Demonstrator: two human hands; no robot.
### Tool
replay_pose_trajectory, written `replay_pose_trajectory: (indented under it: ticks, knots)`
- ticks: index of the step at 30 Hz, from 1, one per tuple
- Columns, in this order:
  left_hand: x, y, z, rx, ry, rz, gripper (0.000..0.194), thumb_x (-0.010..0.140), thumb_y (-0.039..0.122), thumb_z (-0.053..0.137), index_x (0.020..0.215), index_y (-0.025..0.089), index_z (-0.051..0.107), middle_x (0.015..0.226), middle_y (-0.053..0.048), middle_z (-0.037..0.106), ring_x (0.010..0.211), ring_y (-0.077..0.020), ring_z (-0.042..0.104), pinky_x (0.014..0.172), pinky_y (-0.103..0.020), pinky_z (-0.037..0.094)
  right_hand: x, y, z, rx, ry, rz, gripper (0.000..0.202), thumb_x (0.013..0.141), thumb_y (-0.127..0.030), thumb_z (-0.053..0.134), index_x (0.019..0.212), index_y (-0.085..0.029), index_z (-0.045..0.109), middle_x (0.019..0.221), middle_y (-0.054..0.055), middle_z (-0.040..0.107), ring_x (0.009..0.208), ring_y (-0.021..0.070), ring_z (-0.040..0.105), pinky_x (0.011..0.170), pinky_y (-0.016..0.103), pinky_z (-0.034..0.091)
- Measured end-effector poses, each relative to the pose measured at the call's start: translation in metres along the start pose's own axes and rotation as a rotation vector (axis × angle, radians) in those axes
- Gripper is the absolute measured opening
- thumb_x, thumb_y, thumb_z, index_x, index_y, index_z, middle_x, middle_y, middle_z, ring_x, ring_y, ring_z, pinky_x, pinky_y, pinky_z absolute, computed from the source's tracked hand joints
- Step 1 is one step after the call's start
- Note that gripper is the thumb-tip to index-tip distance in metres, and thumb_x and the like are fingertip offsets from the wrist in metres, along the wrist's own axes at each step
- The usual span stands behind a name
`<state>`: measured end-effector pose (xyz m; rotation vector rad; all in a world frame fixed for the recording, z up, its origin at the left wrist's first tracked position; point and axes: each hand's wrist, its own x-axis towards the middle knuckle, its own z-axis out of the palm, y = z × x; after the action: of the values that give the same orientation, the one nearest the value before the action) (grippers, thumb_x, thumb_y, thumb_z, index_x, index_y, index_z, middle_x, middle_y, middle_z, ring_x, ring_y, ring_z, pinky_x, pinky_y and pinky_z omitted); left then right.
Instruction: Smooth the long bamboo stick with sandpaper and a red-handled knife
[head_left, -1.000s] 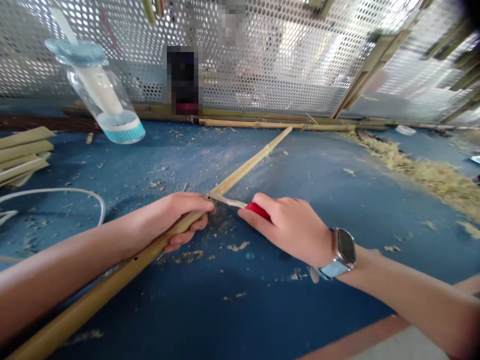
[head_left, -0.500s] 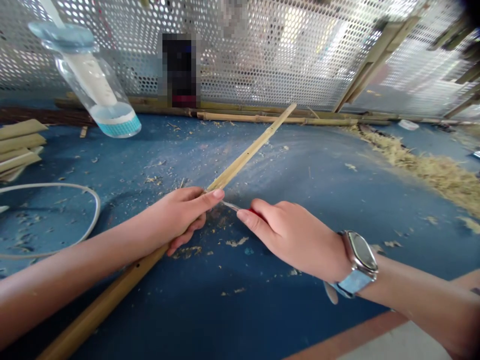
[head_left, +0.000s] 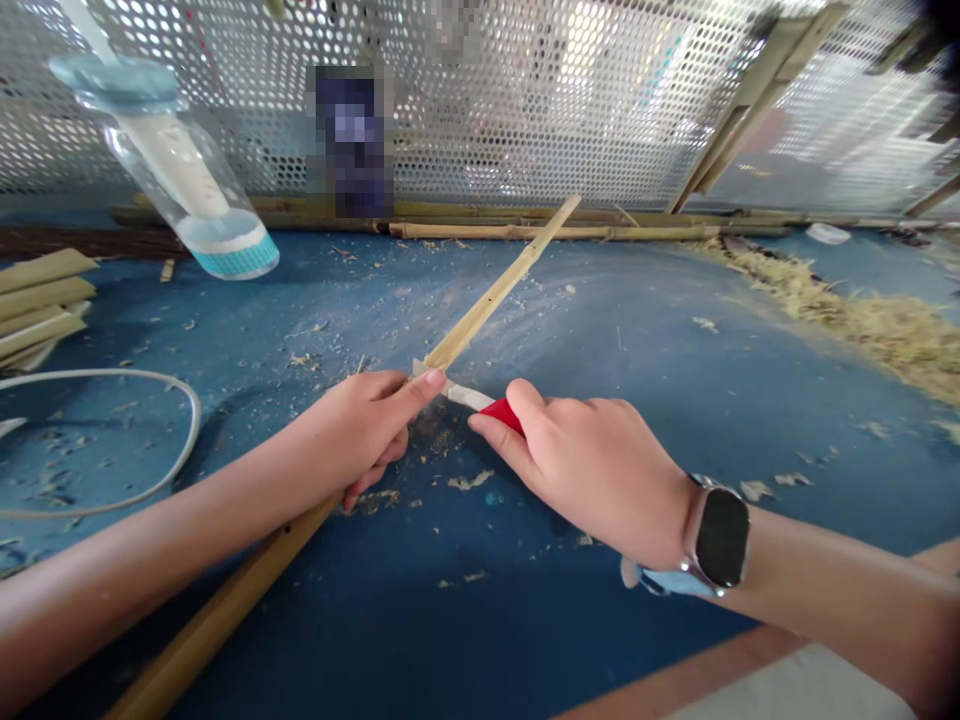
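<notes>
One blue desk (head_left: 645, 330) lies beneath your long bamboo strip (head_left: 504, 281), which slants through your left hand (head_left: 367, 420), that grip wrapped round it. Your right hand (head_left: 600, 460) pinches a red-handled knife (head_left: 504, 412) — blade (head_left: 469, 397) crossing the strip just at your left thumb (head_left: 420, 390). Push too hard — or let the strip roll — and a slip could cut that thumb.

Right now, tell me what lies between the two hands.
In the head view, a knife: its red handle in the right hand, its blade at the strip by the left hand.
</notes>
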<state>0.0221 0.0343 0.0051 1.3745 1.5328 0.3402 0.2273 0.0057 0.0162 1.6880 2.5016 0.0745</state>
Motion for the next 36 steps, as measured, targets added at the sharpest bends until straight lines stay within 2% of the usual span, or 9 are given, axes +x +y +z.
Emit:
replay_pose_trajectory:
  ticks: [2, 5, 8, 14, 20, 25, 31, 36]
  knots:
    - [0.001, 0.001, -0.001, -0.017, -0.032, -0.010, 0.045, 0.100, 0.065, 0.042, 0.077, 0.027, 0.047, 0.040, 0.011, 0.040, 0.022, -0.0108, 0.039, 0.021, -0.019, 0.032, 0.004, 0.005, 0.000, -0.041, 0.045, 0.026, 0.057, 0.109, -0.060, 0.022, 0.098, -0.019, 0.060, 0.058, 0.003, 0.063, 0.049, 0.0190, 0.056, 0.049, 0.032, 0.014]
    - [0.000, 0.000, -0.005, -0.040, -0.061, -0.003, 0.044, 0.098, 0.062, 0.049, 0.074, 0.026, 0.043, 0.044, 0.011, 0.042, 0.023, -0.0090, 0.039, 0.023, -0.019, 0.033, 0.008, 0.017, -0.002, -0.039, 0.083, 0.069, 0.058, 0.108, -0.062, 0.023, 0.095, -0.020, 0.060, 0.057, 0.002, 0.060, 0.047, 0.0173, 0.051, 0.050, 0.031, 0.015]
    - [-0.002, -0.002, -0.010, -0.110, -0.114, -0.001, 0.043, 0.096, 0.059, 0.055, 0.073, 0.026, 0.041, 0.049, 0.011, 0.044, 0.026, -0.0075, 0.038, 0.025, -0.019, 0.034, 0.007, 0.026, -0.005, 0.081, 0.045, 0.038, 0.064, 0.106, -0.069, 0.020, 0.083, -0.022, 0.057, 0.054, 0.000, 0.054, 0.045, 0.0144, 0.042, 0.051, 0.030, 0.017]
    - [-0.003, -0.003, -0.012, -0.154, -0.144, 0.019, 0.045, 0.093, 0.067, 0.057, 0.078, 0.026, 0.044, 0.051, 0.011, 0.046, 0.027, -0.0069, 0.039, 0.027, -0.019, 0.033, 0.002, 0.025, -0.004, 0.225, 0.004, -0.037, 0.064, 0.104, -0.073, 0.021, 0.072, -0.024, 0.046, 0.049, -0.003, 0.045, 0.043, 0.0117, 0.032, 0.050, 0.029, 0.017]
    - [-0.003, -0.003, -0.009, -0.120, -0.113, 0.028, 0.049, 0.091, 0.070, 0.058, 0.077, 0.026, 0.042, 0.050, 0.013, 0.044, 0.026, -0.0071, 0.039, 0.026, -0.019, 0.034, 0.003, 0.024, -0.003, 0.260, -0.031, -0.038, 0.061, 0.104, -0.072, 0.023, 0.072, -0.024, 0.043, 0.048, -0.004, 0.043, 0.043, 0.0118, 0.032, 0.050, 0.029, 0.018]
    - [-0.006, 0.000, -0.006, -0.081, -0.057, 0.034, 0.044, 0.093, 0.063, 0.059, 0.076, 0.026, 0.042, 0.050, 0.012, 0.045, 0.029, -0.0072, 0.040, 0.025, -0.018, 0.034, 0.002, 0.023, -0.004, 0.234, -0.038, -0.025, 0.061, 0.105, -0.070, 0.024, 0.072, -0.024, 0.047, 0.049, -0.004, 0.044, 0.044, 0.0129, 0.032, 0.050, 0.029, 0.017]
    - [-0.008, 0.002, -0.004, -0.028, 0.007, -0.009, 0.043, 0.094, 0.061, 0.058, 0.073, 0.026, 0.043, 0.047, 0.012, 0.043, 0.028, -0.0074, 0.038, 0.024, -0.018, 0.033, -0.001, 0.020, -0.004, 0.159, -0.026, -0.013, 0.061, 0.105, -0.069, 0.020, 0.079, -0.024, 0.053, 0.049, -0.003, 0.046, 0.043, 0.0141, 0.034, 0.049, 0.029, 0.015]
    - [-0.004, 0.000, -0.003, 0.008, 0.014, -0.031, 0.042, 0.094, 0.061, 0.057, 0.075, 0.027, 0.044, 0.045, 0.012, 0.042, 0.029, -0.0094, 0.040, 0.023, -0.020, 0.033, -0.002, 0.018, -0.002, 0.048, 0.039, -0.030, 0.063, 0.106, -0.067, 0.017, 0.084, -0.023, 0.056, 0.049, -0.001, 0.052, 0.040, 0.0157, 0.043, 0.049, 0.030, 0.013]
